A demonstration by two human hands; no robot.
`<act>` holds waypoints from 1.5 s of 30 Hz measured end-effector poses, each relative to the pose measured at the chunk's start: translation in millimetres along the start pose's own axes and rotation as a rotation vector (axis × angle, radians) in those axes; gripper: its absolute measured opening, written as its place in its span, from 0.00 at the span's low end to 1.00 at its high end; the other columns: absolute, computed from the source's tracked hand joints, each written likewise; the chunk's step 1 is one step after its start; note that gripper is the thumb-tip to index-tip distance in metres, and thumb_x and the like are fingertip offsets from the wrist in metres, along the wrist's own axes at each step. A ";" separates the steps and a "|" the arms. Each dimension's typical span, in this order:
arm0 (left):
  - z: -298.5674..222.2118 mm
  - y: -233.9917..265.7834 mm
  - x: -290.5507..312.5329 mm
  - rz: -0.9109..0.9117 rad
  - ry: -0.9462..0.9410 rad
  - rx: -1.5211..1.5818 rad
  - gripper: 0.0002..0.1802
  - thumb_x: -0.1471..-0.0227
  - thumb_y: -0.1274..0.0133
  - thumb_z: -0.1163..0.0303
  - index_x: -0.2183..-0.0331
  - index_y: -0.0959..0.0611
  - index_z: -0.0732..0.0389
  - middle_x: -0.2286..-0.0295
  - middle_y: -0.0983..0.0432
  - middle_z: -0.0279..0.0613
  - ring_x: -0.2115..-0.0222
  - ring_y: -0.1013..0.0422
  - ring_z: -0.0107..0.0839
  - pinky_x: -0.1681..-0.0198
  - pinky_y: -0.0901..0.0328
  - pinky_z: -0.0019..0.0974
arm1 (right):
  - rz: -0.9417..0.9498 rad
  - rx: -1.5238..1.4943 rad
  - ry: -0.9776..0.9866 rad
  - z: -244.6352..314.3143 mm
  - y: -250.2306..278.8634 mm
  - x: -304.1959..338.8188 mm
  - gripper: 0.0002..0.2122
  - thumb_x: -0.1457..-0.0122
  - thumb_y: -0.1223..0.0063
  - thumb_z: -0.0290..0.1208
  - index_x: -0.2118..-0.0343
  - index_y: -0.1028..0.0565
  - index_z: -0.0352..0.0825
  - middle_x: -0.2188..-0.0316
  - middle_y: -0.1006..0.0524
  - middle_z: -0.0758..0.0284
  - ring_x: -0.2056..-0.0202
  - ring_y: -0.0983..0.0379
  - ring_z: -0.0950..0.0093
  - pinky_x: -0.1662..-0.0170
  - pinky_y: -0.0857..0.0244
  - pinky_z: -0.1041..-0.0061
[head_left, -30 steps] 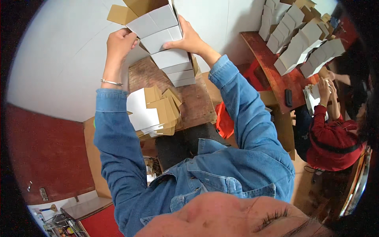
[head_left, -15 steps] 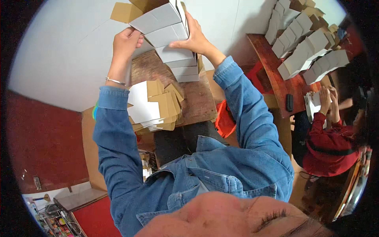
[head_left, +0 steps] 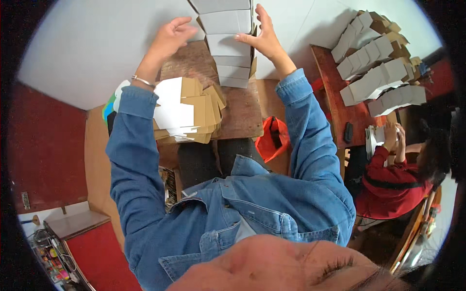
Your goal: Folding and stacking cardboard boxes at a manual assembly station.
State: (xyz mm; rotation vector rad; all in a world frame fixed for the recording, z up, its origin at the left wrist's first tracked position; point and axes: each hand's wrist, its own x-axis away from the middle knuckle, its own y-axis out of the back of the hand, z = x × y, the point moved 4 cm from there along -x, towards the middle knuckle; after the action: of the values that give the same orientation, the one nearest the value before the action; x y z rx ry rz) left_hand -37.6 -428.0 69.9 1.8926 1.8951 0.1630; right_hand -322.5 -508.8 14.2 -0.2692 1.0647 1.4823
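A tall stack of folded white cardboard boxes with brown insides stands on the wooden table, its top cut off by the upper edge of the picture. My left hand is in the air left of the stack, fingers apart and holding nothing. On the stack's right side, my right hand is spread open, its thumb over the front of one box and its fingers along the edge; whether they press on it I cannot tell. Nearer to me lies a loose pile of flat white-and-brown box blanks.
The wooden table ends close to my lap; a red-orange bag hangs beside it. To the right, a red table bears several rows of white boxes and a small black object. A co-worker in a red top handles white pieces there.
My left hand has come away from the brown flap at the upper boxes and its fingers have opened. The view has shifted, so the stack sits higher; my right hand stays beside it.
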 end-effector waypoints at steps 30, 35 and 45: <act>196.1 1.4 266.5 -0.348 0.041 -0.683 0.51 0.62 0.28 0.51 0.43 0.30 0.69 0.48 0.33 0.60 0.44 0.38 0.58 0.40 0.44 0.57 | 0.439 0.205 -0.032 141.1 -205.5 201.1 0.31 0.51 0.27 0.44 0.49 0.26 0.29 0.54 0.23 0.48 0.47 0.29 0.53 0.48 0.33 0.57; 182.3 17.2 284.9 -0.563 0.127 -0.386 0.41 0.51 0.32 0.61 0.41 0.30 0.68 0.47 0.33 0.56 0.44 0.36 0.51 0.40 0.41 0.49 | 0.633 -0.344 -0.514 137.3 -199.8 199.2 0.23 0.45 0.31 0.38 0.52 0.23 0.27 0.64 0.18 0.56 0.62 0.21 0.65 0.57 0.28 0.67; 57.4 20.6 304.3 -0.513 -0.115 0.061 0.30 0.47 0.39 0.74 0.42 0.26 0.64 0.46 0.30 0.44 0.48 0.31 0.34 0.45 0.34 0.37 | 0.423 -1.449 -0.944 121.5 -88.4 259.5 0.24 0.37 0.40 0.30 0.39 0.33 0.32 0.45 0.24 0.63 0.45 0.26 0.69 0.40 0.32 0.65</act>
State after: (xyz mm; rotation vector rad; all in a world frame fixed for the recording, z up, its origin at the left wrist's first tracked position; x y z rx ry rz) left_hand 18.1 -144.5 -43.4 1.3565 2.2481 -0.1637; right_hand -258.5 -260.6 -141.4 -0.2719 -0.8774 2.1812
